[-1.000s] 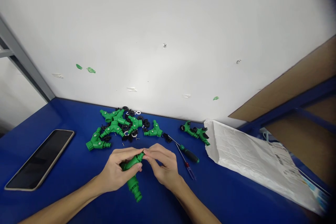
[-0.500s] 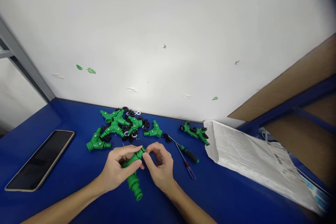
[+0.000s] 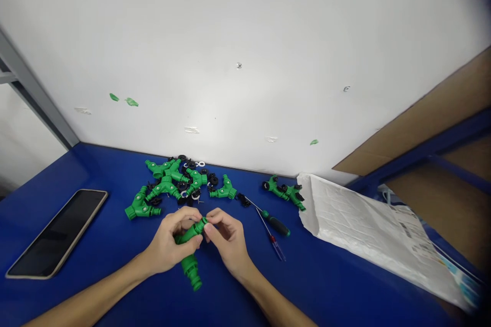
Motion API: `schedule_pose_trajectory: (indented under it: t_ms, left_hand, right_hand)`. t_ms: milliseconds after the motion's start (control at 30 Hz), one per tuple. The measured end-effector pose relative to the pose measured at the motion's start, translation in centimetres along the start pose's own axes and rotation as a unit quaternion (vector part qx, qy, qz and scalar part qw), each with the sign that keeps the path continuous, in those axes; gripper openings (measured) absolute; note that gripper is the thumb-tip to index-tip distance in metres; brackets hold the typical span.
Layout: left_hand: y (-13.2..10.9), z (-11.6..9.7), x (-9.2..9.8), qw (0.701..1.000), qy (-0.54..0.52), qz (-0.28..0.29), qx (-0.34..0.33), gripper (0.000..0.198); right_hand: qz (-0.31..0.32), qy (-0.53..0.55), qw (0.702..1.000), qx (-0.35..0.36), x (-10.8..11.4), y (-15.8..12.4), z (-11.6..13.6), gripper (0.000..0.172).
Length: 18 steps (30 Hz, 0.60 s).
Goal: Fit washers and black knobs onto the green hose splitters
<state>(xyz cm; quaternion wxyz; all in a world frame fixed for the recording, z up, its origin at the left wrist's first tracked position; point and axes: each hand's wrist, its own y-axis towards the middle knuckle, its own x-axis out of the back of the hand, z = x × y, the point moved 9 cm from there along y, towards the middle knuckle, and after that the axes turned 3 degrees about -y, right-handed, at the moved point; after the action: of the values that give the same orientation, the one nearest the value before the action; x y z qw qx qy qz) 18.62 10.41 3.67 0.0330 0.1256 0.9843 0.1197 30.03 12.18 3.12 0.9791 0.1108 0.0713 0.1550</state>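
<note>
1. We see the left hand (image 3: 169, 242) clamped around a green fitting (image 3: 190, 267), its thumb lying along the near side and its fingers wrapped over the far side.
2. We find that fitting above the near middle of the blue table (image 3: 111, 248), tilted, with one ribbed end pointing near and another pointing far and right, towards the other hand.
3. We see the right hand (image 3: 229, 245) with thumb and forefinger drawn in at the fitting's far end, touching it; we cannot tell whether they pinch the rim itself or some small part hidden between them.
4. Far from the hands and slightly left, we have a pile of green branched pieces (image 3: 168, 187), mixed with black caps (image 3: 214, 180) and white rings (image 3: 201, 164).
5. On the near left edge of that pile we see a separate Y-shaped piece (image 3: 141, 208); at its right lies a similar piece (image 3: 227, 190).
6. To the right of the hands we have two screwdrivers lying close together, one with a green and black handle (image 3: 279, 225), the other, nearer, with a red and purple handle (image 3: 277, 248).
7. Farther right we see two green pieces with black parts (image 3: 294, 197), beside a white package (image 3: 364, 222).
8. At the left we have a phone (image 3: 57, 235), lying flat with its dark screen up.
</note>
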Motion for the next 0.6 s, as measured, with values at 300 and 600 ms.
schedule_pose_trajectory:
  t_ms: [300, 600]
  left_hand:
    - [1.1, 0.8, 2.5, 0.989, -0.077, -0.117, 0.034, 0.028]
    - [1.8, 0.7, 5.8, 0.959, -0.143, -0.237, 0.050, 0.031]
  right_hand:
    - [-0.003, -0.357, 0.932, 0.068, 1.7, 2.5, 1.6, 0.032]
    - [0.113, -0.620, 0.771, 0.097, 2.2, 7.4, 1.4, 0.008]
